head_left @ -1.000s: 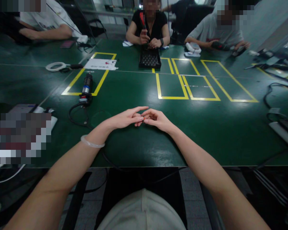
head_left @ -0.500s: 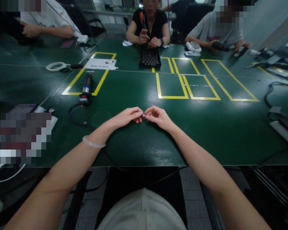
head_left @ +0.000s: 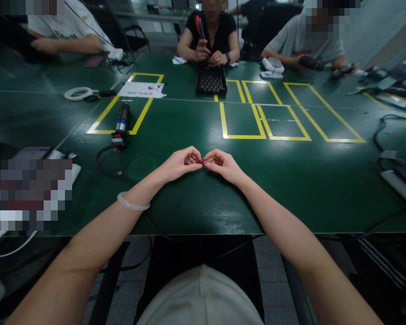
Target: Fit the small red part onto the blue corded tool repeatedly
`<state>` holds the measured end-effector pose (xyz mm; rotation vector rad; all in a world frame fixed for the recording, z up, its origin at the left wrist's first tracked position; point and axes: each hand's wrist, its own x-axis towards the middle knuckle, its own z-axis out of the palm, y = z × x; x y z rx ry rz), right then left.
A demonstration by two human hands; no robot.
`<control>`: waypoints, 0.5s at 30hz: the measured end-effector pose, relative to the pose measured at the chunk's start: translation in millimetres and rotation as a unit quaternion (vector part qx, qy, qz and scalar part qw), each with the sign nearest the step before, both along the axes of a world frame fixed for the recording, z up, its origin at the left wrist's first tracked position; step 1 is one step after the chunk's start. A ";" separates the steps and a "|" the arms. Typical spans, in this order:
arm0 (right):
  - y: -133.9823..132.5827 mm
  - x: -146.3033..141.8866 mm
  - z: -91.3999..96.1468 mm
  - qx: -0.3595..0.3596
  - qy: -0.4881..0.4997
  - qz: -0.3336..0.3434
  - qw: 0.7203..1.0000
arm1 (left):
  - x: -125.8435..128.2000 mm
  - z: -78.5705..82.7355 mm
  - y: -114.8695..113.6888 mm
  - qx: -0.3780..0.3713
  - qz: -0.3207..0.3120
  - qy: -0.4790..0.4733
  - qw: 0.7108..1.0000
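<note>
My left hand (head_left: 181, 163) and my right hand (head_left: 223, 164) meet fingertip to fingertip low over the green table (head_left: 203, 198), near its front edge. Between the pinched fingers sits a tiny red part (head_left: 202, 162), too small to name. Both hands have their fingers curled in a pinch on it. A pale bangle (head_left: 132, 203) circles my left wrist.
An electric screwdriver (head_left: 122, 122) with its cable lies to the left, inside yellow tape lines. A black tray (head_left: 211, 82) stands at the far side before a person holding a red-handled tool. A white ring (head_left: 77, 93), a paper sheet (head_left: 141, 90) and cables at right (head_left: 389, 135) lie about.
My left fingers were stretched out over the right hand; they have curled in, and both hands now pinch the small red part between their tips.
</note>
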<state>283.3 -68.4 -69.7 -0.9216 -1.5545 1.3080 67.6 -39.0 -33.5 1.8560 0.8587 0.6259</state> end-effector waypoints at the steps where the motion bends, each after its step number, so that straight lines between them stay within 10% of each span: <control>1: 0.0 0.1 0.0 0.005 0.001 0.000 1.000 | 0.0 0.0 0.1 0.002 0.004 0.000 1.000; 15: 0.2 -0.6 1.1 0.052 -0.031 -0.009 0.998 | -0.7 -2.3 1.3 0.022 0.001 0.011 1.000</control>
